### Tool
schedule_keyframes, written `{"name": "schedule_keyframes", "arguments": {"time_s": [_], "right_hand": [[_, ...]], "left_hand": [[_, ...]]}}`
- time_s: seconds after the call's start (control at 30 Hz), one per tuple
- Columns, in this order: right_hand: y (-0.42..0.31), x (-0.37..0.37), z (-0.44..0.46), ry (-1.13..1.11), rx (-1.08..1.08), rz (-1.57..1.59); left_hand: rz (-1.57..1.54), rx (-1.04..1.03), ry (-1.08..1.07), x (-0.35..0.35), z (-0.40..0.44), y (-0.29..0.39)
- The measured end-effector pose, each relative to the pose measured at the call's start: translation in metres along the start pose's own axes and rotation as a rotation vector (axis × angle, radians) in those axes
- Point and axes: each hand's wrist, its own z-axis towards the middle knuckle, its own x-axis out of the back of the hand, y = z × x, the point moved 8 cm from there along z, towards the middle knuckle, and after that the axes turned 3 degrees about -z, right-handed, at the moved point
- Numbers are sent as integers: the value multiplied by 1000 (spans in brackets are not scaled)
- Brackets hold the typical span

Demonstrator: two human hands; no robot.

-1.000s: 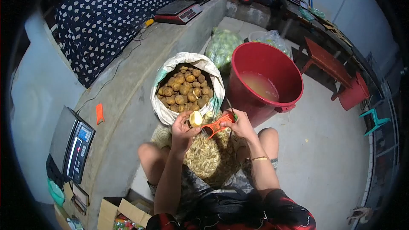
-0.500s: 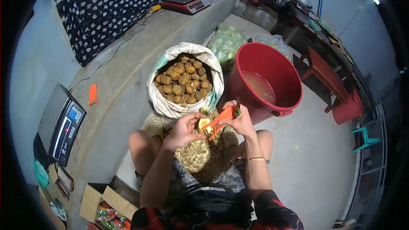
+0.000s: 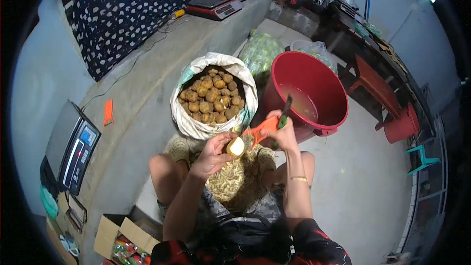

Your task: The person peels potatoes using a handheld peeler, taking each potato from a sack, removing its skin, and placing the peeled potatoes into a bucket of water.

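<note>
My left hand [image 3: 212, 157] is closed round a partly peeled potato [image 3: 236, 146], whose pale flesh faces up and to the right. In my right hand [image 3: 283, 136] is an orange peeler [image 3: 253, 133], its head just right of the potato, apart from it. The same hand also keeps hold of a knife with a green handle [image 3: 282, 121], its dark blade [image 3: 288, 102] pointing up. Potato peelings [image 3: 225, 181] cover the floor between my feet, below both hands. Just beyond my hands stands an open white sack [image 3: 179, 120] of unpeeled potatoes [image 3: 211, 95].
A large red bucket [image 3: 338, 110] with cloudy liquid stands to the right of the sack. Behind it lies a plastic bag of green vegetables [image 3: 262, 51]. Another orange peeler [image 3: 108, 113] and a scale [image 3: 78, 149] are on the concrete ledge at left. A cardboard box [image 3: 137, 235] sits lower left.
The peeler has moved off the potato to the right and turned. The knife blade now shows pointing up. My left hand has turned the potato so a pale peeled face shows.
</note>
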Motion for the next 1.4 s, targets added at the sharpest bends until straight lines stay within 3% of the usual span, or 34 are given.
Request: {"name": "schedule_keyframes", "arguments": {"time_s": [0.07,0.13,0.2,0.23,0.33,0.4,0.47,0.63,0.73,0.87,0.93,1.0,1.07,1.13,1.2,1.3,1.33,1.4], "right_hand": [[-29,-27,-12,-140,33,-15],[-2,-21,-5,-116,76,-55],[22,11,10,116,-20,-57],[15,12,8,112,-5,-3],[-26,-23,-8,-99,136,-93],[-22,-25,-9,-112,58,-81],[19,5,2,111,-99,2],[-10,-7,-4,13,84,-5],[18,15,1,105,-73,66],[-18,-19,-12,-87,74,-57],[-21,-21,-10,-64,94,-14],[14,7,1,127,-78,7],[21,9,3,125,-51,92],[-20,-18,-8,-42,143,-53],[-13,-19,-8,-43,114,-41],[29,12,3,151,-70,149],[15,6,0,153,-63,150],[-26,-19,-9,-14,147,3]], "left_hand": [[84,-88,28,8,3,0],[105,-84,14,7,1,-2],[-37,1,26,6,-1,-4],[-72,-22,27,1,-2,0],[95,-130,44,7,4,4],[175,-162,21,0,3,7],[-23,-55,64,0,1,4],[17,-119,61,-3,3,12],[76,-112,24,-7,0,12],[127,-146,72,3,4,11],[193,-162,65,3,4,10],[-4,-71,71,2,2,4],[-70,-61,66,-3,4,7],[114,-144,112,3,4,10],[138,-145,92,2,3,7],[-62,-57,62,1,4,4],[-58,-59,57,1,5,5],[137,-114,71,1,5,5]]}}
